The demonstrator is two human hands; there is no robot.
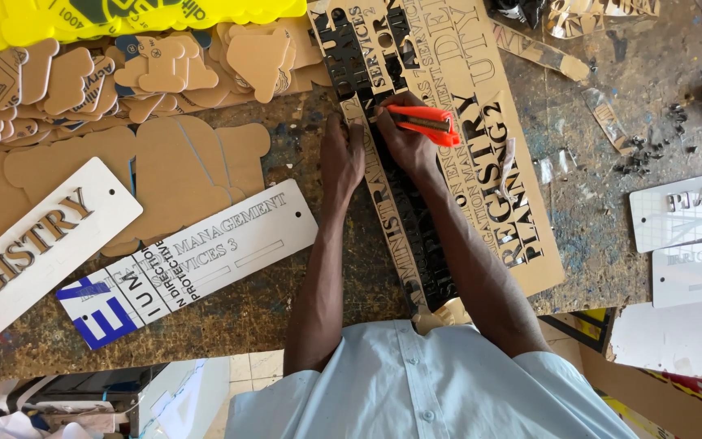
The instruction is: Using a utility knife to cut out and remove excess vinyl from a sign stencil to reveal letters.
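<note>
Scanning from the left edge: white nameplate (pixel 38 236) with raised tan letters at lower left, heap of tan rounded cut-outs (pixel 123 73) upper left under a yellow sheet (pixel 123 16), then a longer white sign strip (pixel 197 256) with a blue patch lying mid-left on the scarred workbench (pixel 286 325). Centre frame, my left hand (pixel 342 158) lies flat, fingers extended, pressing down on the black cut-letter strip (pixel 392 203), gripping nothing. Just right of it, my right hand (pixel 404 134) is closed around an orange utility knife (pixel 426 122), the tool sitting on the strip's upper part, touching it; blade tip hidden, can't tell if it is cutting. The strip runs diagonally from top centre down toward my shirt, beside a tan lettered board (pixel 489 162). Step looks like trimming or weeding letters. Next move, I judge, needs steady hold-down and a controlled pull along the letter edge. Far right: white plates (pixel 684 211), scraps.
</note>
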